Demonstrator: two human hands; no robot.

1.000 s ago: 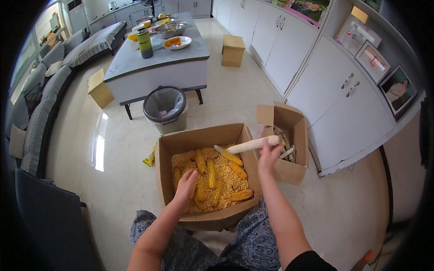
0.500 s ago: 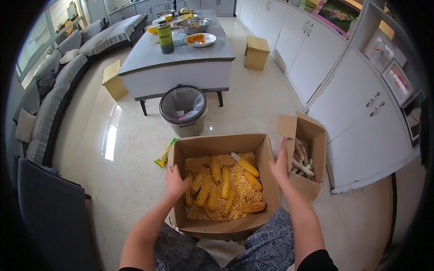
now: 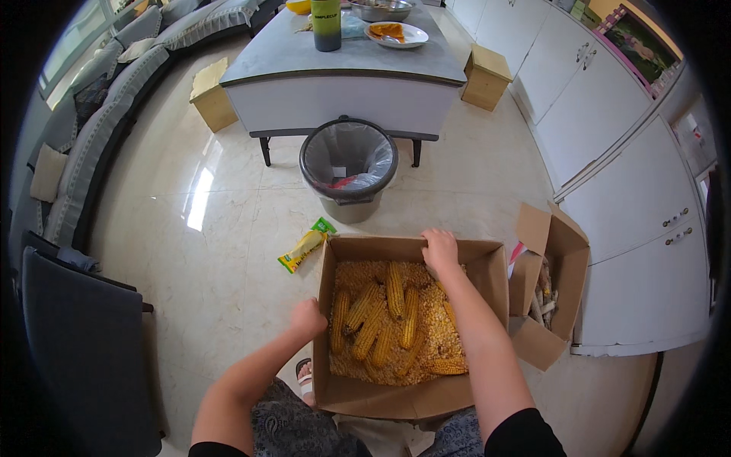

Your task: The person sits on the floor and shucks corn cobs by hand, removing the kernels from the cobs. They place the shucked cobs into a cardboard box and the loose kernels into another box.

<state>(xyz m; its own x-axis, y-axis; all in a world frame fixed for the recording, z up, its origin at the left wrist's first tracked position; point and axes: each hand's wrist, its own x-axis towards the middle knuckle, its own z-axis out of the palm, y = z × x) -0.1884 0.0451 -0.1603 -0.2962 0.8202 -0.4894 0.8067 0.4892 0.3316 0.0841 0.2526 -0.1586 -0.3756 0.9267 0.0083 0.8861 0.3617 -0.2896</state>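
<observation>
A large open cardboard box stands before my legs, with loose yellow corn kernels spread over its bottom. Several corn cobs with kernels still on lie on top, most of them in the left half. My right hand grips the far rim, its forearm crossing above the box and hiding some cobs. Outside the left wall, my left hand is closed against the box's side, its fingertips hidden.
To the right is a smaller cardboard box holding stripped cobs. A lined trash bin stands beyond the large box, near a grey-topped table. A yellow-green wrapper lies on the floor. At left stands a dark chair.
My right hand has gone from the right wall to the far rim. My left hand has closed at the left side, its thumb no longer inside. The whole view has shifted.
</observation>
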